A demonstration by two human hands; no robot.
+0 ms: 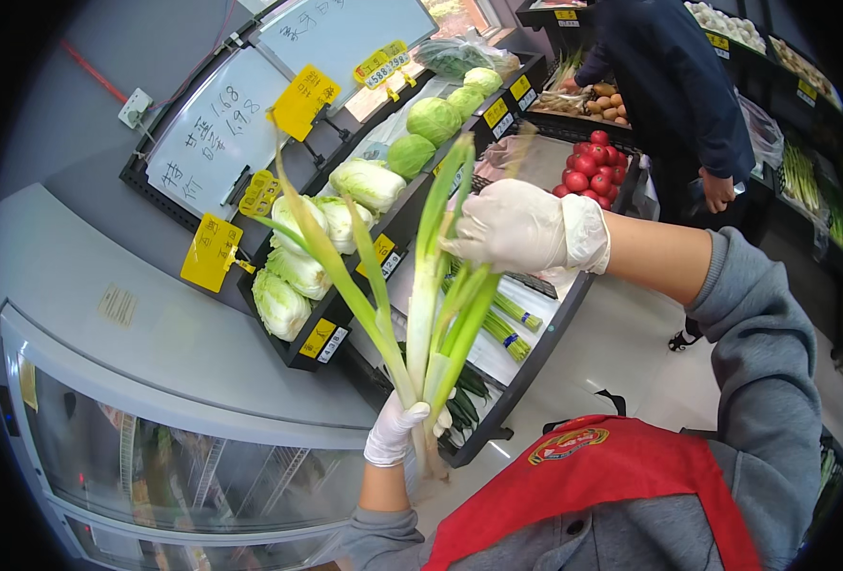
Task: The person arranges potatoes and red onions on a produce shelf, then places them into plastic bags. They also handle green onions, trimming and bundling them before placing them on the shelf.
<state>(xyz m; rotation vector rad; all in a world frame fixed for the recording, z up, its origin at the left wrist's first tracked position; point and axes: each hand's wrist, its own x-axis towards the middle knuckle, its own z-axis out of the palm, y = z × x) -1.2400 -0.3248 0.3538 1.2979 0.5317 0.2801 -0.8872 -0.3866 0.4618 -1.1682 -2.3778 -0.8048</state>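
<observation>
My left hand [393, 432], in a white glove, grips a bunch of large green onions [421, 314] around its pale lower stalks. The roots hang below that fist, and the leaves fan upward, some of them yellowed. Higher up, my right hand [510, 225], also gloved, has its fingers curled around leaves on the bunch's right side. Those fingers hide part of the greens. Behind the onions, bundles of green stalks [503, 332] with blue bands lie in a black-edged display bin [535, 389]. Dark green vegetables [468, 400] sit in its near end, partly covered by the bunch.
Napa cabbages [282, 303] and round cabbages [432, 121] fill a raised shelf behind the bin. Tomatoes [592, 171] are piled at the far end. A person in dark clothes [671, 93] stands at the far right. A glass-fronted cooler [200, 464] is at left.
</observation>
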